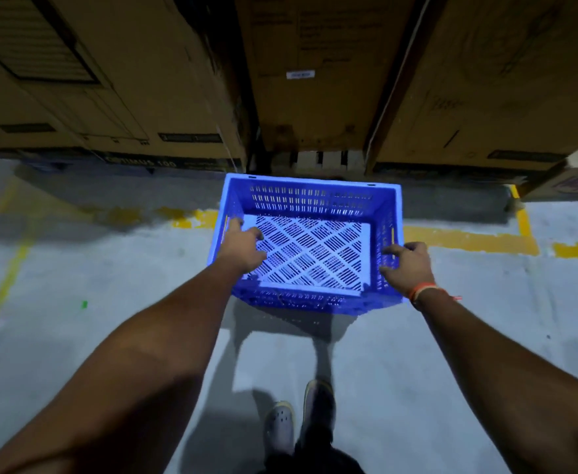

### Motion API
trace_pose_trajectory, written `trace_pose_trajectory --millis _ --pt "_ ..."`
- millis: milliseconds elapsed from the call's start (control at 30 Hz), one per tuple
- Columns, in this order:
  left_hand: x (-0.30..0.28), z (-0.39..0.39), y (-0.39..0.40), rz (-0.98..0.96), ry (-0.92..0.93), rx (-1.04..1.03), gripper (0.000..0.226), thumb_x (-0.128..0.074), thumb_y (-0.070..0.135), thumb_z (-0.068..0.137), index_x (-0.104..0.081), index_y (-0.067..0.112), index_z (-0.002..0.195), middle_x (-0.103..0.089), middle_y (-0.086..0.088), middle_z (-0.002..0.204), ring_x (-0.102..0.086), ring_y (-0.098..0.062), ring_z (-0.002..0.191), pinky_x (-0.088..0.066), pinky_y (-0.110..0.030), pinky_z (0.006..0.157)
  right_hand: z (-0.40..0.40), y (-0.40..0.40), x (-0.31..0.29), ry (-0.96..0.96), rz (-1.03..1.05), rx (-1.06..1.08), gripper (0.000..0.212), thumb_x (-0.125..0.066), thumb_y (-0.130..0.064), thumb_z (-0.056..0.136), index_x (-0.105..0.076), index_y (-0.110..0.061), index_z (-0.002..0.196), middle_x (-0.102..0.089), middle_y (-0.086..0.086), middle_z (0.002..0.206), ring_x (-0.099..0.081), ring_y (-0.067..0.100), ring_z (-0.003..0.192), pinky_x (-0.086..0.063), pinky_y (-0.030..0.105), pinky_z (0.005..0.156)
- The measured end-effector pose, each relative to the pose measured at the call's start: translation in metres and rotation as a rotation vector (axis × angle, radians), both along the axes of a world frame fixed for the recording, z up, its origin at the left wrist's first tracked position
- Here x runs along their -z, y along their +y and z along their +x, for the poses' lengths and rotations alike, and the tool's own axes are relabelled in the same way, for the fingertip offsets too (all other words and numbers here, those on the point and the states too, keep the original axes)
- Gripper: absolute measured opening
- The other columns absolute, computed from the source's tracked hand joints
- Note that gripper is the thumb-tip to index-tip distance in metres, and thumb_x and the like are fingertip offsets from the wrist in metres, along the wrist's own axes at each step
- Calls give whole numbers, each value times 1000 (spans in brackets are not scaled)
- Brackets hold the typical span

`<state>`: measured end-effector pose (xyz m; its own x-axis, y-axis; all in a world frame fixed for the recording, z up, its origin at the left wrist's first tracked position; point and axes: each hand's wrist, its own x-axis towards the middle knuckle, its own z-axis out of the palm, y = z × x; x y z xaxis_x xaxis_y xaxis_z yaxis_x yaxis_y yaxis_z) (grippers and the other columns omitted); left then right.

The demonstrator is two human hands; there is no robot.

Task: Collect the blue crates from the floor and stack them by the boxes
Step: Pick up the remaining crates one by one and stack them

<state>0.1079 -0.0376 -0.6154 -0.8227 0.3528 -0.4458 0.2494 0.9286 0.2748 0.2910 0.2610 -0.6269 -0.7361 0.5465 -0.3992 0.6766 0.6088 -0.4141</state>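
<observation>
Because each side wall offers a rim to hook, the left hand (243, 246) and right hand (407, 266) curl over the blue crate (309, 200), carrying it level toward the cardboard boxes (314, 97).

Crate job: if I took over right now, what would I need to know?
Left hand grips the blue crate's left rim; right hand grips its right rim.
The crate is empty, held upright just in front of the boxes, over the yellow line; whether it touches the floor is unclear.
Done: one crate brought to the boxes.
Left: set it down there, then fetch more. No other crates are in view.
</observation>
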Motion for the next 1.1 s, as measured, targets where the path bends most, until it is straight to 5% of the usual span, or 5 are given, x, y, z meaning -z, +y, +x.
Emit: trace_pose_trajectory --millis 200,267,533,733,1100 --pt "-91 74 27 146 -65 96 35 -71 28 85 -67 17 119 -45 -16 136 -58 -29 117 -43 -31 105 70 -28 -85 159 -203 150 28 -70 -11 76 -74 -13 104 -63 20 98 -59 30 82 -48 29 86" --pt "-108 87 39 195 -44 144 32 -70 28 85 -68 18 116 -52 -14 129 -59 -26 110 -45 -30 99 91 -30 -99 185 -222 186 24 -69 -9 77 -75 -14 100 -65 21 101 -64 29 73 -49 29 81" --pt "-119 130 96 271 -104 414 30 -68 23 87 -71 13 115 -66 -12 122 -68 -24 98 -51 -33 94 168 -36 -116 193 -206 418 23 -68 -9 79 -75 -16 100 -70 12 110 -67 24 83 -44 22 80" --pt "-135 149 143 367 -165 606 26 -68 20 87 -72 15 112 -62 -6 124 -70 -21 84 -53 -31 82 232 -52 -134 235 -178 686 23 -65 -10 83 -74 -15 103 -67 8 117 -67 24 93 -52 35 91" --pt "-157 247 210 451 -338 1048 24 -67 22 88 -70 19 112 -60 -5 128 -72 -22 87 -54 -33 86 358 -136 -157 336 -81 1205 22 -65 -11 84 -74 -16 103 -68 5 118 -67 23 92 -52 36 92"
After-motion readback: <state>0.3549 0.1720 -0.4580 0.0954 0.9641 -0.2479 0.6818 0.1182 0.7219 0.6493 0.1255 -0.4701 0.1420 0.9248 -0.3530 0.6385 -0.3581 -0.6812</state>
